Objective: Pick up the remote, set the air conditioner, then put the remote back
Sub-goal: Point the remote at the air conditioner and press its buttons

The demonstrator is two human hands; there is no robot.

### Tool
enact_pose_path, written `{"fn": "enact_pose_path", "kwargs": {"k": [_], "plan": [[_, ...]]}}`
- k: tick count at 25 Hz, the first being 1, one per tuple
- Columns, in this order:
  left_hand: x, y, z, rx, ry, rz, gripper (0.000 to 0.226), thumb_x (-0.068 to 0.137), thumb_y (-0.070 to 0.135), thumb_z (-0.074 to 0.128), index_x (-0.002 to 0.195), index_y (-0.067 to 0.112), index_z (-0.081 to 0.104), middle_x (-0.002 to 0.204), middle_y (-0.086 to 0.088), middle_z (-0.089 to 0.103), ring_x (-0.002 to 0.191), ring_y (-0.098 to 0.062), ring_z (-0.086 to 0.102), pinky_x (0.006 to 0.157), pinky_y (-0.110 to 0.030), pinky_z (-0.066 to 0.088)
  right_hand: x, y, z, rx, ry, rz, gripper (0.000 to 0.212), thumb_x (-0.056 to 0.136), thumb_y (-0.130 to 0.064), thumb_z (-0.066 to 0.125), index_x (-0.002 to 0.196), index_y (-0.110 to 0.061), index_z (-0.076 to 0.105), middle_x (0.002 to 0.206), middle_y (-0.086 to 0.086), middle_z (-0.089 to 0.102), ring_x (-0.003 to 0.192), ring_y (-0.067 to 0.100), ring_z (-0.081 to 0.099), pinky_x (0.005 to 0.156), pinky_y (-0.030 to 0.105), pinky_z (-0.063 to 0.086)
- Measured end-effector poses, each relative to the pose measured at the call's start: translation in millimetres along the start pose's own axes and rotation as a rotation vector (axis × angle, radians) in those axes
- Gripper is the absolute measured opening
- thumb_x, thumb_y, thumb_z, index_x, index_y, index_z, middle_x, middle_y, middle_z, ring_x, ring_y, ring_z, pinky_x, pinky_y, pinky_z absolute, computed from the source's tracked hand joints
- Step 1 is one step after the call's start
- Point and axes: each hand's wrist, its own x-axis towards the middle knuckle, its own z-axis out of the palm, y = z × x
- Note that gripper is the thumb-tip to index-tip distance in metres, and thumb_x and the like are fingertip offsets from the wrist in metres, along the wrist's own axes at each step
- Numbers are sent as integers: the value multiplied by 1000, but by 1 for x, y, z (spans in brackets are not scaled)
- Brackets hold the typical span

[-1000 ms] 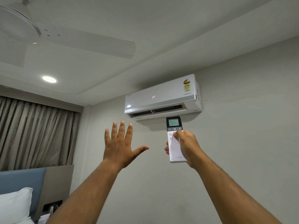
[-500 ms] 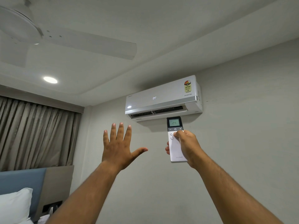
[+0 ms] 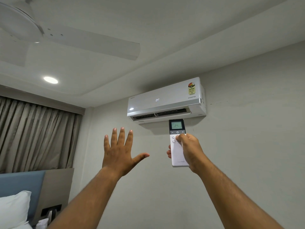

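**Remote raised toward the wall unit, free hand spread beside it**

Head view: the right hand point(image 3: 189, 151) is lifted at arm's length with its grip closed around a slim white rectangular remote with a dark upper panel point(image 3: 177, 142); the fingers wrap the lower body from behind, fingertips showing at its left edge, and the thumb lies across the small round buttons just below the dark strip marked minus, power and plus; the remote stands upright, its small grey-green screen reading 24, its top edge just under the long white wall-mounted air conditioner with a silver trim band point(image 3: 166, 100); that unit sits high on the pale wall, its front panel showing 24, its lower louvre open on dark slots, a coloured rating sticker near its right end; the left hand point(image 3: 120, 152) is raised to the left of the remote, well clear of it, palm away from the camera, four fingers up and spread, thumb pointing right, its grip fully open and holding nothing; a white ceiling fan blade point(image 3: 92, 43) crosses the upper left; a round recessed ceiling light point(image 3: 50, 80) glows below it; pleated beige curtains point(image 3: 36, 134) hang at the left; a blue padded headboard point(image 3: 21, 182) and a white pillow point(image 3: 13, 210) fill the bottom left corner.
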Motion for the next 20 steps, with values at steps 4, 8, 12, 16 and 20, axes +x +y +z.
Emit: {"fn": "enact_pose_path", "kwargs": {"k": [4,8,12,16,20], "plan": [[0,1,2,6,-5,4,114,61,94,-9,151,25,-14,164,-11,-11,148,-35,-18,118,-59,-7,-1,3,0,8,3,-26,15,92,-21,54,100,-8,56,64,11,76,58,31,75,56,41,63],[0,1,5,-8,-10,11,114,60,94,-9,151,26,-14,163,-11,-11,148,-35,-19,118,-59,-7,-3,4,0,14,0,-27,13,94,-20,53,100,-8,56,64,10,76,57,31,75,54,38,62],[0,-2,9,4,-14,6,113,60,94,-10,150,26,-17,163,-11,-12,148,-34,-20,119,-59,-7,-4,6,1,31,-7,-15,12,94,-19,52,98,-8,55,65,13,75,57,32,74,53,37,61],[0,-3,12,0,-14,9,114,61,95,-10,151,26,-15,164,-10,-12,148,-34,-19,118,-59,-8,-3,10,2,51,-15,3,13,95,-18,52,99,-7,56,66,13,75,57,32,74,52,36,60],[1,-4,15,-17,-11,16,112,61,95,-9,150,26,-15,164,-10,-11,148,-34,-19,118,-59,-8,0,15,3,60,-14,9,14,93,-19,52,98,-6,56,68,15,74,59,35,73,55,37,59]]}}
